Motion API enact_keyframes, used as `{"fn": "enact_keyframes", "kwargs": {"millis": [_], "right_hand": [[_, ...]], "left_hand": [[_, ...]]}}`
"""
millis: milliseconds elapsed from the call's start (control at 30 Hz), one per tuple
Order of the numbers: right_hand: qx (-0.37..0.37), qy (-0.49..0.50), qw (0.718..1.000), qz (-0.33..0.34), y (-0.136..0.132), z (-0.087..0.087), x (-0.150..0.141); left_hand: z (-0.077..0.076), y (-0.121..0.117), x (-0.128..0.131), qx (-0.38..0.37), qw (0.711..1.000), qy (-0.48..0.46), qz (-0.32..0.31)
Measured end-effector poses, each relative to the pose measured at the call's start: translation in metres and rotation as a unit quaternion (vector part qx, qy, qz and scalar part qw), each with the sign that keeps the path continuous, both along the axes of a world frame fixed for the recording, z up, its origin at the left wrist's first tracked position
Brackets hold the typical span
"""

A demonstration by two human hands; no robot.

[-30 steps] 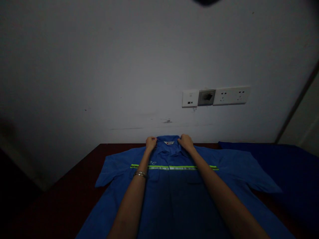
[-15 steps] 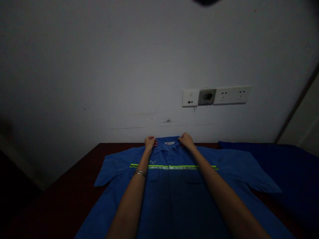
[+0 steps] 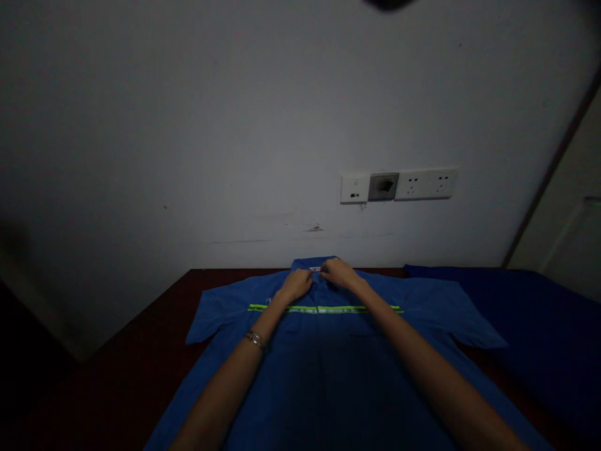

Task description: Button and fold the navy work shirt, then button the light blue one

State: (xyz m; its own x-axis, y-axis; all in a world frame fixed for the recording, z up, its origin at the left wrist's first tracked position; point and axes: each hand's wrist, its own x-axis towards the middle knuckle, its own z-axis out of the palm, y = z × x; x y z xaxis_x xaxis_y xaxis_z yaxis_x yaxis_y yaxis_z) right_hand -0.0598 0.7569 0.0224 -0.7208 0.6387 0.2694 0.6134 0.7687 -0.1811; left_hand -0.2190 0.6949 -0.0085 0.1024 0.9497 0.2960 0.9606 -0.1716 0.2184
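A blue short-sleeved work shirt (image 3: 310,363) lies spread out front side up, its collar towards the wall. A yellow-green and silver reflective strip (image 3: 340,309) crosses its chest. My left hand (image 3: 297,285) is closed at the left side of the collar opening, fingers pinching the cloth. Close beside it, my right hand (image 3: 339,274) pinches the right side of the collar, just over the white neck label (image 3: 315,269), which it partly covers. The fingertips of both hands are small and dim here. A bracelet circles my left wrist.
The shirt rests on a dark red table (image 3: 154,319) pushed against a pale wall (image 3: 263,138). A dark blue cloth (image 3: 530,313) lies at the right. Wall sockets and switches (image 3: 425,183) sit above the table's back edge.
Both hands have moved inward and slightly down, from the outer ends of the collar to the front of the neck opening. The view has shifted slightly.
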Motion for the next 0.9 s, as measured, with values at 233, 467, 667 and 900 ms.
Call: {"fn": "enact_keyframes", "kwargs": {"millis": [233,467,667,900], "right_hand": [[0.021,-0.011,0.998,0.055,-0.013,-0.043,0.029],[-0.009,-0.042,0.999,-0.009,-0.017,-0.075,0.032],[-0.043,-0.074,0.996,-0.026,-0.015,-0.077,0.034],[-0.061,-0.074,0.995,-0.033,-0.017,-0.075,0.033]], "left_hand": [[-0.022,-0.038,-0.006,-0.032,0.997,0.022,-0.059],[-0.033,-0.044,-0.009,-0.075,0.996,-0.032,-0.045],[-0.038,-0.047,-0.006,-0.026,0.998,-0.024,-0.044],[-0.033,-0.05,-0.004,-0.092,0.993,0.001,-0.079]]}}
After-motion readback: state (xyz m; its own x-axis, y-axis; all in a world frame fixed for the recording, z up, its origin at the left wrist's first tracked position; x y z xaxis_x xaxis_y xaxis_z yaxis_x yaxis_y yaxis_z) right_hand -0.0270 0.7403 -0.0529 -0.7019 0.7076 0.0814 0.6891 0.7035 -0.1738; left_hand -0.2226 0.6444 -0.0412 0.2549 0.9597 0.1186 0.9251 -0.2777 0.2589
